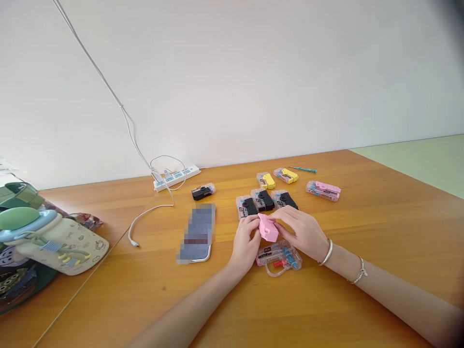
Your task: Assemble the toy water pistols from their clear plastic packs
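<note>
My left hand (247, 241) and my right hand (303, 233) both grip a pink plastic casing (268, 228), one from each side. The casing looks like the outer cover of a small toy water gun. Just below it on the table lies a clear mini water gun body (281, 256) with blue and red inner parts and a loop of clear tube. Beyond my fingers sit several black-and-clear water guns, among them one in the middle (263, 199) and one at the left (247, 206). My right hand partly covers the rightmost black one (285, 198).
Farther back are yellow water guns (268, 181), a pink one (328, 190) and a thin teal screwdriver (304, 169). Left of my hands lie a phone (198, 234), a black water gun (203, 191), a power strip (177, 177) with a white cable (152, 209), and a bottle (68, 241).
</note>
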Available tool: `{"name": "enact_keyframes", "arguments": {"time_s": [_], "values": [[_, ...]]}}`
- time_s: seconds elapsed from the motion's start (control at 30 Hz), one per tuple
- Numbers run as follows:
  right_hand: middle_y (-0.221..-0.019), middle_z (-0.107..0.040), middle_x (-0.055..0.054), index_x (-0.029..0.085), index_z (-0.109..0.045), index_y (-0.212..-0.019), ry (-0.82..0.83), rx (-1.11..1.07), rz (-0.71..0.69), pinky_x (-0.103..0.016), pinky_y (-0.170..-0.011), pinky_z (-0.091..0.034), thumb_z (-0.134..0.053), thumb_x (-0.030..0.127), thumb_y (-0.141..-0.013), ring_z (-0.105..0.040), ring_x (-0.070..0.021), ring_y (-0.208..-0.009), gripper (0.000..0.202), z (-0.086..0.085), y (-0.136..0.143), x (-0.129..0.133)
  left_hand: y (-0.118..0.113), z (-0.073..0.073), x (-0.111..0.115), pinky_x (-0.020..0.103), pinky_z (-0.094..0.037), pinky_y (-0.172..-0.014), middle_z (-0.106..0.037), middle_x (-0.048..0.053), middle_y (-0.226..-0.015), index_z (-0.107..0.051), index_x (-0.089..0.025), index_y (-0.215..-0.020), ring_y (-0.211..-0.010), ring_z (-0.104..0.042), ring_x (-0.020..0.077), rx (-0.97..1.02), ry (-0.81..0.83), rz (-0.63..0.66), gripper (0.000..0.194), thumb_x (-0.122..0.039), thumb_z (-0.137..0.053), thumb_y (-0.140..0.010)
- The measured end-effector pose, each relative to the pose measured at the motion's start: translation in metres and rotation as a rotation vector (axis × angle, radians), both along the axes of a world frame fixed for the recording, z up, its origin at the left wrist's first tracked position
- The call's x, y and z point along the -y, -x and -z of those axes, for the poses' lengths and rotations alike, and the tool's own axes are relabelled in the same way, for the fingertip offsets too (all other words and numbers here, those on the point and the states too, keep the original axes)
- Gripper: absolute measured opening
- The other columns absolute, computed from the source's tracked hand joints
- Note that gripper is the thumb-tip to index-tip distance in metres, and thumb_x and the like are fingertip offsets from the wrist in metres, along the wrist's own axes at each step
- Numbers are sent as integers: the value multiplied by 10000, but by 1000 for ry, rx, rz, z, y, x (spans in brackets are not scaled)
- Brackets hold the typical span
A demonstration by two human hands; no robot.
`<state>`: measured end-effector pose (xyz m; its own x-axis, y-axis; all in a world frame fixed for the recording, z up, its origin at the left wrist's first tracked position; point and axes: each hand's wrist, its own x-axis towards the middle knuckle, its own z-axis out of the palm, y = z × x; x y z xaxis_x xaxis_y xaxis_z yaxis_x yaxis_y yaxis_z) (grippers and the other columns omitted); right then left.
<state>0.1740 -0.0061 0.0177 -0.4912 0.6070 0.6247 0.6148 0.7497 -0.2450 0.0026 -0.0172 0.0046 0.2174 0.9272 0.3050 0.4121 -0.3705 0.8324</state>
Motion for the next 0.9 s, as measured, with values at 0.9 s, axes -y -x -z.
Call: {"name": "enact_keyframes", "arguments": {"time_s": [0.9], "values": [[-709,-598,-48,157,-567,-750,-285,315,224,-312,-703,-358,-468,194,-767,-514,-185,-708,107,-13,10,20,-4,-3,8,272,-409,-710,-550,41,-823,-542,-176,-743,-778,-495,167,-70,-97,31,231,-273,-377,-872]]}}
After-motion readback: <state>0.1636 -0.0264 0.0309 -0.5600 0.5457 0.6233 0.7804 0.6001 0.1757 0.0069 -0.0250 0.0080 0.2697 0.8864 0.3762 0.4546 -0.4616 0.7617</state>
